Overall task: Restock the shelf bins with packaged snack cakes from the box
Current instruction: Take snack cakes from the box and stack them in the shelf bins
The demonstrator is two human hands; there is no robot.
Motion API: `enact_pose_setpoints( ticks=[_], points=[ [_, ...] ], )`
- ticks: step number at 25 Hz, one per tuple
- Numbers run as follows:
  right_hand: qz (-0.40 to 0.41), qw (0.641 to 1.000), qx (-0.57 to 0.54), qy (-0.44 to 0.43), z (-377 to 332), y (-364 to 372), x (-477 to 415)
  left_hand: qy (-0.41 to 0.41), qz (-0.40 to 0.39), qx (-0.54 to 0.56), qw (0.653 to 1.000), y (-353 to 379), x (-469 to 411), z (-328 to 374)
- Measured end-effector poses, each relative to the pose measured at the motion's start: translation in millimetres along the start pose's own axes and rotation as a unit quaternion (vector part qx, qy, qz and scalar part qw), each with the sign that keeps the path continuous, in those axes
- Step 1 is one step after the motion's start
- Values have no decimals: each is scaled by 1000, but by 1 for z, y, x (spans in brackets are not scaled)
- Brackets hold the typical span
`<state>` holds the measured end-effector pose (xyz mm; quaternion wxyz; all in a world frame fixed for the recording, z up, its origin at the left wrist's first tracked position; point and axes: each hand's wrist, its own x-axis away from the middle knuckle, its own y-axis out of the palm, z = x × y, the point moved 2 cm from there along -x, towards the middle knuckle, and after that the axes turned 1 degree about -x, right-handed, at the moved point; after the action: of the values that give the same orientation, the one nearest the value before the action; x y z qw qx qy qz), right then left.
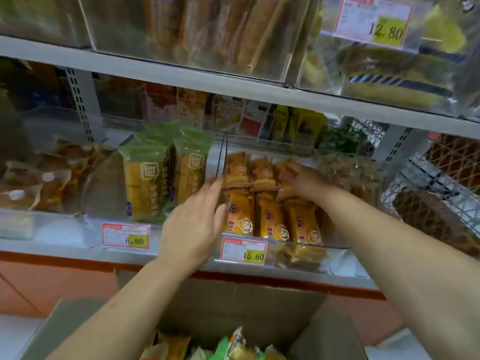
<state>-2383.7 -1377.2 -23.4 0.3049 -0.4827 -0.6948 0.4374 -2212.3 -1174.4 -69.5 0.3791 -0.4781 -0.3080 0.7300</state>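
Note:
A clear shelf bin (335, 246) holds two rows of orange-wrapped snack cakes (270, 219). My right hand (304, 181) reaches into the bin's back row, its fingers curled round an orange pack (284, 178) there. With straight fingers, my left hand (194, 224) touches the bin's left wall and the front-left pack. An open cardboard box (233, 307) sits below my arms, with orange and green wrapped cakes (233, 344) inside it.
To the left a bin holds green-wrapped cakes (153, 183) above a 6.80 tag (126, 236). A 15.60 tag (244, 252) hangs on the orange bin. More clear bins fill the upper shelf (181, 76). Wire baskets (436, 203) stand on the right.

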Motion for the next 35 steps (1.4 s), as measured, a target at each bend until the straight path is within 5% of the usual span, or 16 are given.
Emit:
enact_pose_setpoints(
  ticks=[2,5,8,10,13,16,20,24,31,35],
  points=[
    [-11,1000,22,-3,6,8,-2,-3,-32,32,999,-5,-4,0],
    [87,995,32,-29,-11,4,25,19,-21,117,993,-24,10,-10],
    [192,942,-164,-221,-38,16,125,69,58,93,992,-39,57,-23],
    [120,924,-191,-308,-39,56,193,66,1,72,995,-30,95,-35],
    [-92,960,24,-262,-5,147,219,5,-227,48,973,9,155,-62],
    [-252,918,191,-240,35,218,222,40,-379,-36,924,39,209,-76],
    [-261,885,218,-319,31,270,236,63,-375,-140,914,40,221,-82],
    [-222,847,373,-306,26,302,232,14,-379,-129,916,33,226,-92],
    [-115,896,312,-293,41,266,216,15,-343,-115,932,37,228,-85],
    [-167,950,118,-236,34,209,219,62,-367,-40,927,46,215,-45]
  ],
)
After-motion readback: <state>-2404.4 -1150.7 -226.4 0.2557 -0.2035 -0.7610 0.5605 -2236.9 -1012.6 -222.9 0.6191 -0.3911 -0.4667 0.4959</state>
